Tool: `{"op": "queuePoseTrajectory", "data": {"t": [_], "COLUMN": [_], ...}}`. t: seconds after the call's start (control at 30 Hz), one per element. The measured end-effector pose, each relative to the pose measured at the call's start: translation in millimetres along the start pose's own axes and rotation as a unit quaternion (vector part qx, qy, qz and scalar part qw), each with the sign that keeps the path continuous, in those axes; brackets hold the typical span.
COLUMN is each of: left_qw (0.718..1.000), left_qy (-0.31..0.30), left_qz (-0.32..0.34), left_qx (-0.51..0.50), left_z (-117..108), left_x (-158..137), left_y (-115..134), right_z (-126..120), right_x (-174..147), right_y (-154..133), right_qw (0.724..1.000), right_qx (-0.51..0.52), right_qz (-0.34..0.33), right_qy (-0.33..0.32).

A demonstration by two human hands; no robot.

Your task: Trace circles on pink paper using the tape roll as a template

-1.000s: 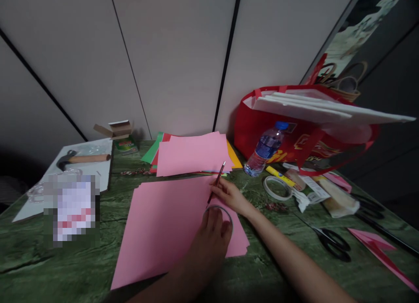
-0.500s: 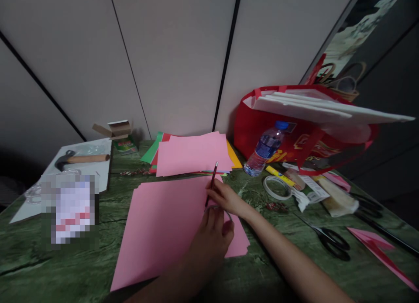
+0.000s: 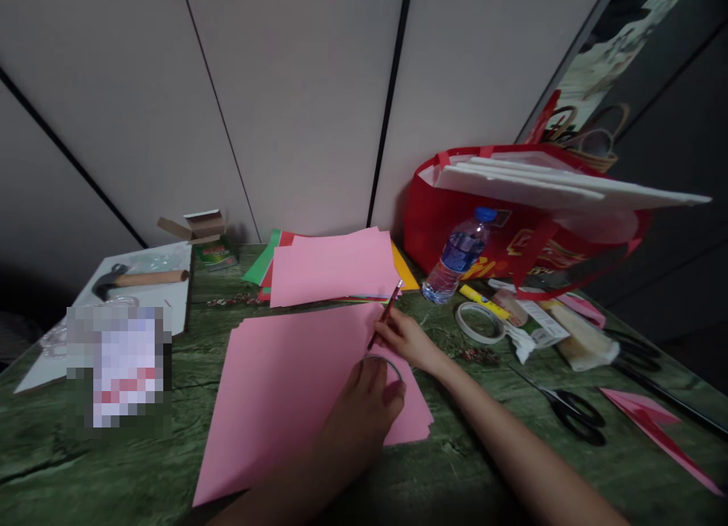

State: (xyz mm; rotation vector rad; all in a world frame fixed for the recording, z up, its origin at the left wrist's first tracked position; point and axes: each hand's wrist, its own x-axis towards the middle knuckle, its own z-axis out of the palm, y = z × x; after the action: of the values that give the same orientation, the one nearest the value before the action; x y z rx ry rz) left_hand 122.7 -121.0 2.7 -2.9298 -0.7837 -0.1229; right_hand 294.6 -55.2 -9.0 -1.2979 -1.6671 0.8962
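A stack of pink paper sheets (image 3: 273,389) lies in front of me. My left hand (image 3: 368,401) is closed over a round object with a thin grey rim (image 3: 393,364), pressing it flat on the top sheet near its right side. The fingers cover most of this object, so its kind is hidden. In my right hand (image 3: 406,340) is a dark red pencil (image 3: 390,308), gripped between fingers and thumb. It leans to the upper right, its lower end down by the far edge of the round rim.
Behind lies a pile of coloured paper (image 3: 335,267). To the right are a water bottle (image 3: 459,255), a red bag (image 3: 426,223), a tape roll (image 3: 462,325), a yellow glue stick (image 3: 484,302) and scissors (image 3: 572,414). A hammer (image 3: 142,279) rests on a white board at left.
My right hand and the pencil have moved a little to the right along the rim, and the pencil leans further right. My left hand stays on the round object.
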Motion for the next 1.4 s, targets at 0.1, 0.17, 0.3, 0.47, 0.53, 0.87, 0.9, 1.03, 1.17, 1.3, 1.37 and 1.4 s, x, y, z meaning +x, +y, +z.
{"op": "queuePoseTrajectory", "data": {"t": [0.1, 0.17, 0.3, 0.47, 0.53, 0.87, 0.9, 1.03, 1.17, 1.3, 1.37, 1.4], "left_qw": [1.000, 1.000, 0.999, 0.997, 0.997, 0.988, 0.986, 0.984, 0.982, 0.979, 0.977, 0.976], "left_qy": [-0.004, -0.002, 0.016, 0.033, 0.031, 0.013, 0.016, 0.019, 0.020, 0.012, 0.006, 0.004], "left_qz": [0.006, 0.020, 0.022, 0.020, 0.013, 0.019, 0.021, 0.020, 0.017, 0.022, 0.025, 0.025], "left_qx": [-0.005, -0.019, -0.044, -0.061, -0.070, -0.155, -0.162, -0.178, -0.185, -0.202, -0.212, -0.215], "left_z": [-3, -4, -5, 0, -1, -16, -16, -16, -15, -14, -15, -15], "left_x": [0, 1, 3, 4, 5, 3, 3, 2, 1, 0, 0, 0], "left_y": [-5, -9, -16, -19, -18, -24, -25, -25, -26, -28, -29, -30], "right_z": [-5, -9, -16, -22, -23, -22, -22, -20, -18, -16, -15, -15], "right_x": [-7, -13, -27, -48, -57, -95, -97, -101, -104, -107, -108, -108], "right_y": [4, 5, 5, 5, 5, -4, -6, -7, 0, 3, 3, 3], "right_qw": [0.999, 0.997, 0.990, 0.975, 0.971, 0.959, 0.957, 0.949, 0.944, 0.951, 0.955, 0.957], "right_qx": [0.024, 0.051, 0.098, 0.140, 0.140, 0.100, 0.095, 0.082, 0.077, 0.080, 0.080, 0.076], "right_qz": [0.019, 0.039, 0.074, 0.122, 0.129, 0.101, 0.096, 0.089, 0.085, 0.085, 0.084, 0.084], "right_qy": [0.019, 0.036, 0.068, 0.123, 0.147, 0.244, 0.257, 0.293, 0.309, 0.287, 0.273, 0.266]}}
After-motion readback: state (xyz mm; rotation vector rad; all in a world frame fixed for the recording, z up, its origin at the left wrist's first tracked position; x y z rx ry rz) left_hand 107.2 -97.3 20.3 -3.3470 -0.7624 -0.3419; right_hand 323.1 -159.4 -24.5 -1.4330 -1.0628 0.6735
